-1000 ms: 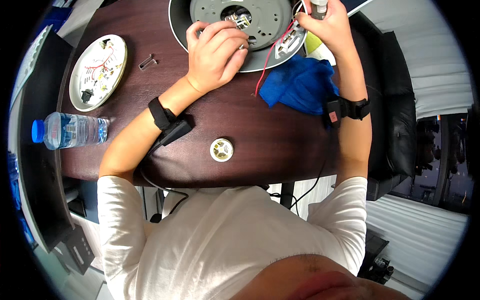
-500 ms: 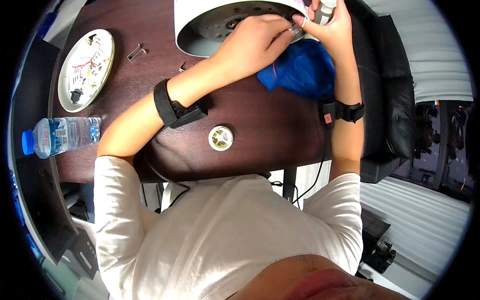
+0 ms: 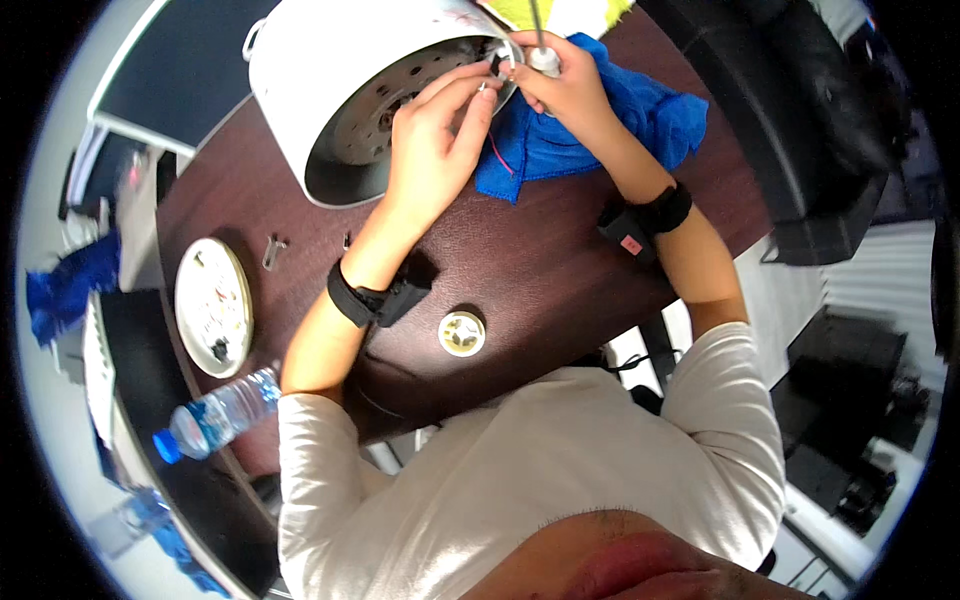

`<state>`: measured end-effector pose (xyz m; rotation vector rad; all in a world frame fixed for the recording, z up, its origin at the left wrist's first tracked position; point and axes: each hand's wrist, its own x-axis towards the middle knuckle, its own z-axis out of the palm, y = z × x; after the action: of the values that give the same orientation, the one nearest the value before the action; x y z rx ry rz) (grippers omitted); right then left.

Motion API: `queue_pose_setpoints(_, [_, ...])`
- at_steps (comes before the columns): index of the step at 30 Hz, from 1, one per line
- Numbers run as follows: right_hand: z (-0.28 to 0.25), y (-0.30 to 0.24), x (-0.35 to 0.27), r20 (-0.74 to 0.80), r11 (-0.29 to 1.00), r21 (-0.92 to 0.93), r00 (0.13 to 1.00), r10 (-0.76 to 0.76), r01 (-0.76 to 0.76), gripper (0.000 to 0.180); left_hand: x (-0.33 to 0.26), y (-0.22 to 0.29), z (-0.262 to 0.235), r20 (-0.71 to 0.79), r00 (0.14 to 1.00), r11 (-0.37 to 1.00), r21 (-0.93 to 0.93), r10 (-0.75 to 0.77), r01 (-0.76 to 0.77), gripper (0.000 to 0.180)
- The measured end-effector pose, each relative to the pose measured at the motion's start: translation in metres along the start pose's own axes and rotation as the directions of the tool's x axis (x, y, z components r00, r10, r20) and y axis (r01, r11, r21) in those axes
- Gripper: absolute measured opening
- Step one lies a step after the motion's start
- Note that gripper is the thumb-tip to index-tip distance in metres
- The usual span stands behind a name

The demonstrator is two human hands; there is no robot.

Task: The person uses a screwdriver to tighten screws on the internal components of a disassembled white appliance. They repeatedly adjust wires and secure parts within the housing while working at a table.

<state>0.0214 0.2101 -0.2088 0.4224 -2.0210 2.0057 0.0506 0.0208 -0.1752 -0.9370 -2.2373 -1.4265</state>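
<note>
A white, pot-shaped appliance housing (image 3: 320, 75) lies on its side, its open end showing a grey inside with a perforated metal disc (image 3: 368, 122). At the right rim of this opening, my left hand (image 3: 435, 135) has thumb and fingers pinched around a tiny pale, shiny piece (image 3: 484, 88), too small to name. Close beside it, my right hand (image 3: 575, 90) is closed around a screwdriver (image 3: 543, 62) with a pale handle, its metal shaft pointing up and away. The right thumb and fingers also reach the housing's rim. Below the hands lies a blue cloth (image 3: 550, 150), a thin red wire on it.
A round white cover (image 3: 243, 300) with parts inside lies at the left, near a small metal bracket (image 3: 272, 252). A water bottle (image 3: 225, 412) lies at the table's left edge. A small white reel-like disc (image 3: 462, 334) sits near the front. A black chair (image 3: 790, 130) stands right.
The view has turned and shifted, so the table appears tilted. My left fingers have drawn back a little from the rim. The screwdriver's shaft now shows above my right hand.
</note>
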Motion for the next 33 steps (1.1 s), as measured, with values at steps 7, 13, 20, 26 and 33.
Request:
queue_pose_setpoints(7, [-0.004, 0.015, -0.009, -0.043, 0.971, -0.234, 0.997, -0.065, 0.053, 0.033, 0.011, 0.000, 0.011, 0.138, 0.990, 0.997, 0.074, -0.020, 0.010, 0.021])
queue_pose_setpoints(13, [0.001, 0.022, -0.010, -0.049, 0.882, -0.367, 0.940, -0.338, 0.298, 0.034, 0.010, -0.007, 0.009, 0.155, 0.985, 0.996, -0.017, -0.083, 0.086, 0.023])
queue_pose_setpoints(20, [0.003, 0.017, -0.007, -0.077, 0.850, -0.381, 0.904, -0.420, 0.363, 0.027, 0.009, -0.017, 0.012, 0.098, 0.995, 0.989, -0.137, -0.034, 0.047, 0.025])
queue_pose_setpoints(26, [0.006, 0.024, -0.005, -0.098, 0.893, -0.341, 0.933, -0.346, 0.295, 0.028, 0.009, -0.018, 0.011, 0.098, 0.995, 0.997, -0.075, -0.001, 0.009, 0.025])
queue_pose_setpoints(33, [0.003, 0.032, 0.005, -0.047, 0.841, -0.389, 0.904, -0.425, 0.376, 0.030, 0.011, -0.017, 0.009, 0.152, 0.987, 0.995, -0.085, -0.045, 0.058, 0.024])
